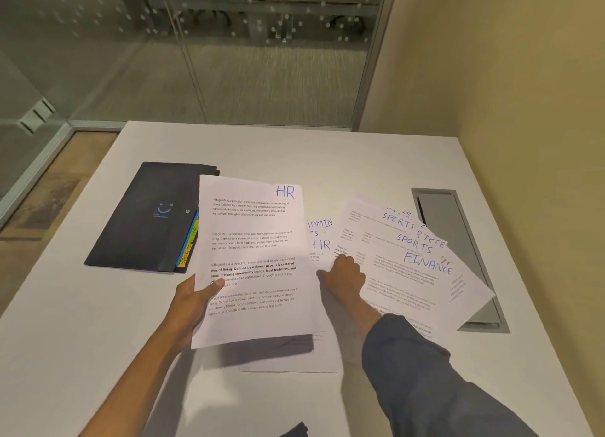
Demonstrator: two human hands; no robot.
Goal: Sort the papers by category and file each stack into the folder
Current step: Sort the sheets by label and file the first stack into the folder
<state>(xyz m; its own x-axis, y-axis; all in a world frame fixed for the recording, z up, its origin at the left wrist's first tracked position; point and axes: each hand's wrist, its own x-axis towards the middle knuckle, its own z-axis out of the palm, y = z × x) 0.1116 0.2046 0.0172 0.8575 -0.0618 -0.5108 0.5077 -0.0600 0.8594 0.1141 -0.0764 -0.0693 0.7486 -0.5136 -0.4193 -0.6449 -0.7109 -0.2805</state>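
Observation:
My left hand [193, 300] holds a white sheet marked HR [252, 256] lifted above the table, thumb on its left edge. My right hand [343, 274] rests fingers-down on the left edge of a fanned pile of papers [409, 266] labelled SPORTS and FINANCE. Under the raised sheet lie other papers [320, 240], one marked HR, one partly reading ADMIN. A dark folder [147, 217] lies shut at the left, with coloured tabs [189, 243] reading HR and SPORTS sticking out of its right side.
The white table [98, 338] has a grey cable hatch [458, 240] at the right, partly covered by the fanned papers. A glass wall stands behind the table and a beige wall on the right. A dark object [294, 430] shows at the bottom edge.

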